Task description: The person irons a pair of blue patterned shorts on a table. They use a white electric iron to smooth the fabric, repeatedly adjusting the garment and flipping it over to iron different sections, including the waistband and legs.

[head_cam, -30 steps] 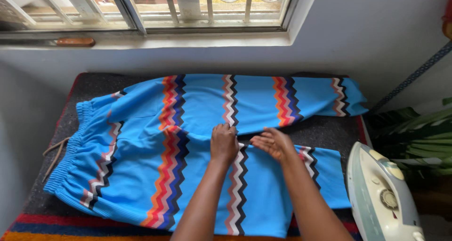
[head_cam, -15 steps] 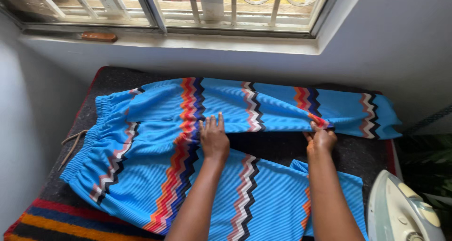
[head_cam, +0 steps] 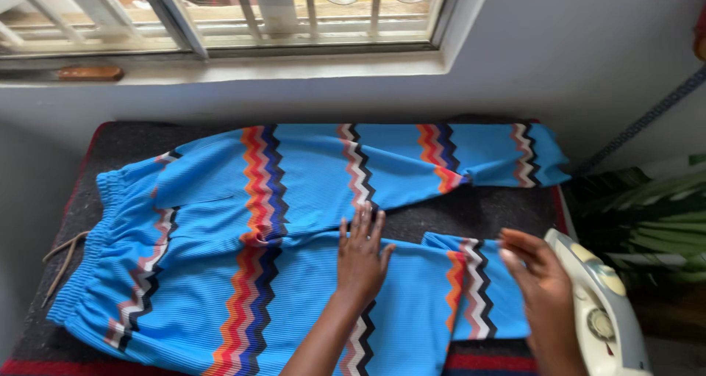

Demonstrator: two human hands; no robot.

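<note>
Lying spread on the dark padded board (head_cam: 471, 210), the bright blue ribbed trousers with zigzag stripes (head_cam: 309, 185) take the left hand (head_cam: 360, 258), pressed flat, fingers splayed, on the near leg. Right hand (head_cam: 537, 269) hovers loosely open, holding nothing, just beside the white and pale green iron (head_cam: 596, 310).

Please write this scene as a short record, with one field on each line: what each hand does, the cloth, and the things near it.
Left hand: left hand lies flat, fingers spread, on the near leg of the trousers
Right hand: right hand open, beside the iron, holds nothing; contact unclear
Cloth: blue trousers with zigzag stripes, legs spread apart
Surface: dark padded board
Iron: white iron stands at the right edge
Background: barred window above, green plant at right
</note>
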